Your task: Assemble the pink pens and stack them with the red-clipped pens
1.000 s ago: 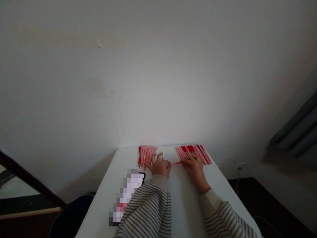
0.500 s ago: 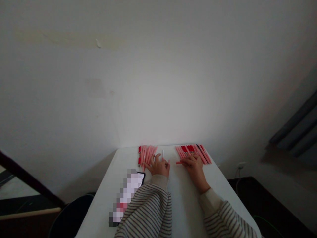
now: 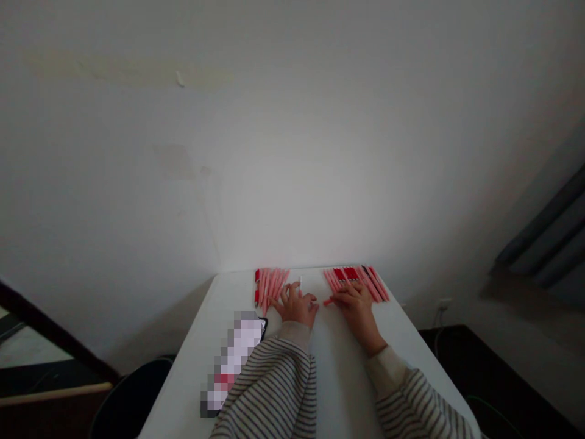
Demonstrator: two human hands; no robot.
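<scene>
My right hand [image 3: 359, 310] is closed around a pink pen-like stick [image 3: 327, 302], whose end pokes out to the left of the fingertips. Facing it, my left hand [image 3: 298, 308] has thumb and forefinger pinched together, its other fingers spread; what sits in the pinch is too small to make out. Just left of that hand lies a row of pink pens [image 3: 273, 285]. A second row of pink and red pens [image 3: 377, 284] lies behind and beside my right hand, which partly covers it. Past my left fingers a thin white stick [image 3: 300, 280] shows, partly hidden.
A white table [image 3: 338, 390] stands against a pale wall [image 3: 292, 152]. On its left side lies a phone [image 3: 264, 326], mostly blurred out and near my left sleeve. A dark round bin [image 3: 132, 399] stands left of the table, and a wall socket [image 3: 445, 303] is at right.
My left pinch has shifted slightly right and down, closer to the right hand. The pink stick's end in my right hand has tilted a little and shows less length.
</scene>
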